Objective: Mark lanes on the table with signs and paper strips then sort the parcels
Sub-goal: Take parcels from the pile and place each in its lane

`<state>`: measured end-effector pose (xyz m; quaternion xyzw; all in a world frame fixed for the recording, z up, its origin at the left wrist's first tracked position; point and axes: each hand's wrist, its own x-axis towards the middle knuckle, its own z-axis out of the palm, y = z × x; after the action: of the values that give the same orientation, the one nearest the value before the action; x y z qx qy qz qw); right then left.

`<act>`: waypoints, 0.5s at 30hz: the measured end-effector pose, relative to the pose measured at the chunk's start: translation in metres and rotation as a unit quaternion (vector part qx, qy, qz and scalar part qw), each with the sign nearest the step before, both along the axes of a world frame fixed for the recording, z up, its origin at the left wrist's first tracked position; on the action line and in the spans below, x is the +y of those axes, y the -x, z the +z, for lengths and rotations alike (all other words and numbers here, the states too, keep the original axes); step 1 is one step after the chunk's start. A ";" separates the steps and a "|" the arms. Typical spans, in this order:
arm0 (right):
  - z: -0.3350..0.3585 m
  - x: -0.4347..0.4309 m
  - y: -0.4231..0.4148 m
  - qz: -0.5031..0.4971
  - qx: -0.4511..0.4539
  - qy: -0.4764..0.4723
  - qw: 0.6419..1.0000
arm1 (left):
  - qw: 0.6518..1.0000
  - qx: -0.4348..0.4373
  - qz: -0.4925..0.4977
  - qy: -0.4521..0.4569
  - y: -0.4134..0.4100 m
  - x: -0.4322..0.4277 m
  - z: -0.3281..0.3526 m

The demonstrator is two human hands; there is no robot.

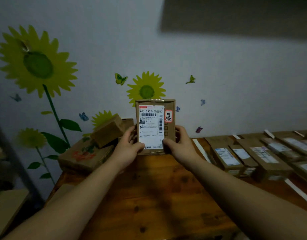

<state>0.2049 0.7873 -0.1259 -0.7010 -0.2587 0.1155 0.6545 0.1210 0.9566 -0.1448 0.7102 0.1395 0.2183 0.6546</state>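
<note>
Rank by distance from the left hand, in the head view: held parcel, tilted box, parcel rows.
1. The held parcel, in the left hand.
2. The tilted box, just left, behind.
3. The parcel rows, far right.

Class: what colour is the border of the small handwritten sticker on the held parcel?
Red, around the white sticker; seen in the head view.

held parcel (155,126) centre, sorted parcels (253,156) right
</note>
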 end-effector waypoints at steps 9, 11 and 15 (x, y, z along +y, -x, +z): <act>0.012 -0.086 -0.023 -0.056 -0.049 -0.023 0.997 | 0.999 -0.045 -0.025 -0.014 -0.034 -0.086 0.021; 0.011 -0.114 -0.031 -0.075 -0.059 -0.005 0.995 | 0.998 -0.046 -0.041 -0.014 -0.048 -0.112 0.022; 0.008 -0.180 -0.054 -0.115 -0.062 0.016 0.991 | 0.996 -0.035 -0.081 -0.020 -0.079 -0.176 0.023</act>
<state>0.2590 0.6074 -0.1178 -0.7420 -0.2146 -0.0001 0.6351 0.2004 0.7806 -0.1222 0.7243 0.0545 0.1919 0.6600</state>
